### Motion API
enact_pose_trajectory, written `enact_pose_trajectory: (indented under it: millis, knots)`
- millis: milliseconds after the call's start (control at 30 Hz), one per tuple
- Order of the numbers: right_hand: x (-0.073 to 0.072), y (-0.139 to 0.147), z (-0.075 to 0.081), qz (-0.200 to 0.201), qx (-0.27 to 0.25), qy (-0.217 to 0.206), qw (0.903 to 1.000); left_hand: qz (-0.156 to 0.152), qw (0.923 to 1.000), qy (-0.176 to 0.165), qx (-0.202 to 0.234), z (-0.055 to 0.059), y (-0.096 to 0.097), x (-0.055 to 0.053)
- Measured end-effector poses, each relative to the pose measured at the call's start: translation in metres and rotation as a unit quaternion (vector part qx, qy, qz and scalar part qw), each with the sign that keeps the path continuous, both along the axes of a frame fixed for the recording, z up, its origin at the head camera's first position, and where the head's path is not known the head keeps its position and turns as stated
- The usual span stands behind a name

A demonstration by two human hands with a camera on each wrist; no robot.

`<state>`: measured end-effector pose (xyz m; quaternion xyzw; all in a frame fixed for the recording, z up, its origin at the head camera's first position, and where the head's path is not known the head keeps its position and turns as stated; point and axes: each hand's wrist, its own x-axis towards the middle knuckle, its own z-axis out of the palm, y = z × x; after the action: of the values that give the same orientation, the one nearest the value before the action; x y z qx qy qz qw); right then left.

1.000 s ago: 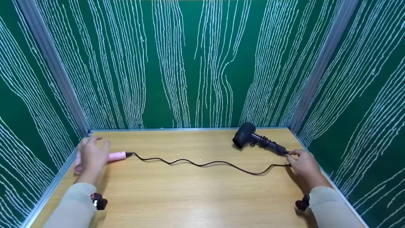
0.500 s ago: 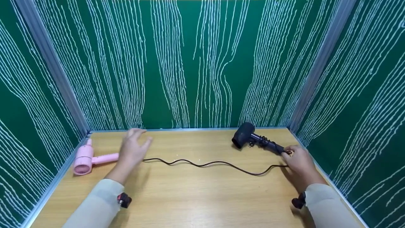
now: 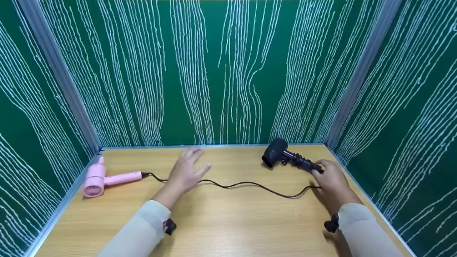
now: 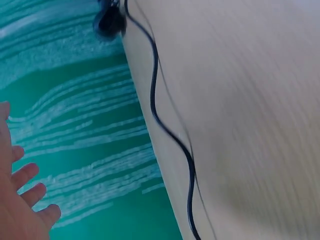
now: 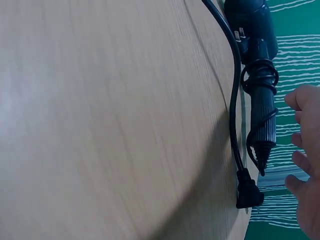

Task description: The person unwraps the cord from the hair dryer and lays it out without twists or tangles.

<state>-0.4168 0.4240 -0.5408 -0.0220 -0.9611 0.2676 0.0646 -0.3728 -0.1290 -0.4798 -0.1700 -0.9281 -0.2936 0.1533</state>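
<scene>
My left hand hovers over the black cord, fingers spread and holding nothing; part of it shows at the lower left of the left wrist view. The cord runs from the pink hair dryer, which lies at the left of the table. My right hand is at the handle end of the black hair dryer. In the right wrist view its fingers are parted beside the ribbed handle, which has its own cord wound around it. The pink dryer's plug lies close by.
The wooden table is bounded by green walls with white wavy lines. Grey metal posts stand at the back corners. The black dryer lies near the back right edge.
My left hand has left the pink hair dryer and swept right above the cord. My right hand has shifted slightly left and up, from the plug towards the black dryer's handle.
</scene>
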Motion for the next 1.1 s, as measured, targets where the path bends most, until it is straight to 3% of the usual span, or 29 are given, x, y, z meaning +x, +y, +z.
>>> enact_pose_trajectory:
  millis: [167, 433, 600, 833, 1100]
  knots:
    - [-0.007, -0.004, 0.001, 0.008, 0.000, -0.032, 0.9995, -0.035, 0.9981, -0.001, -0.051, -0.005, 0.024, 0.003]
    - [-0.019, -0.013, -0.003, 0.020, 0.003, -0.059, 0.9981, -0.076, 0.9883, -0.002, -0.132, -0.009, 0.058, 0.007]
    - [-0.023, -0.020, -0.005, 0.031, 0.022, -0.050, 0.9980, -0.097, 0.9823, -0.002, -0.160, -0.016, 0.078, 0.011]
    - [-0.030, -0.027, -0.009, 0.021, 0.034, -0.079, 0.9960, -0.114, 0.9751, 0.002, -0.190, -0.026, 0.099, 0.013]
    - [-0.033, -0.034, -0.010, 0.017, 0.048, -0.072, 0.9961, -0.130, 0.9683, 0.004, -0.214, -0.030, 0.118, 0.012]
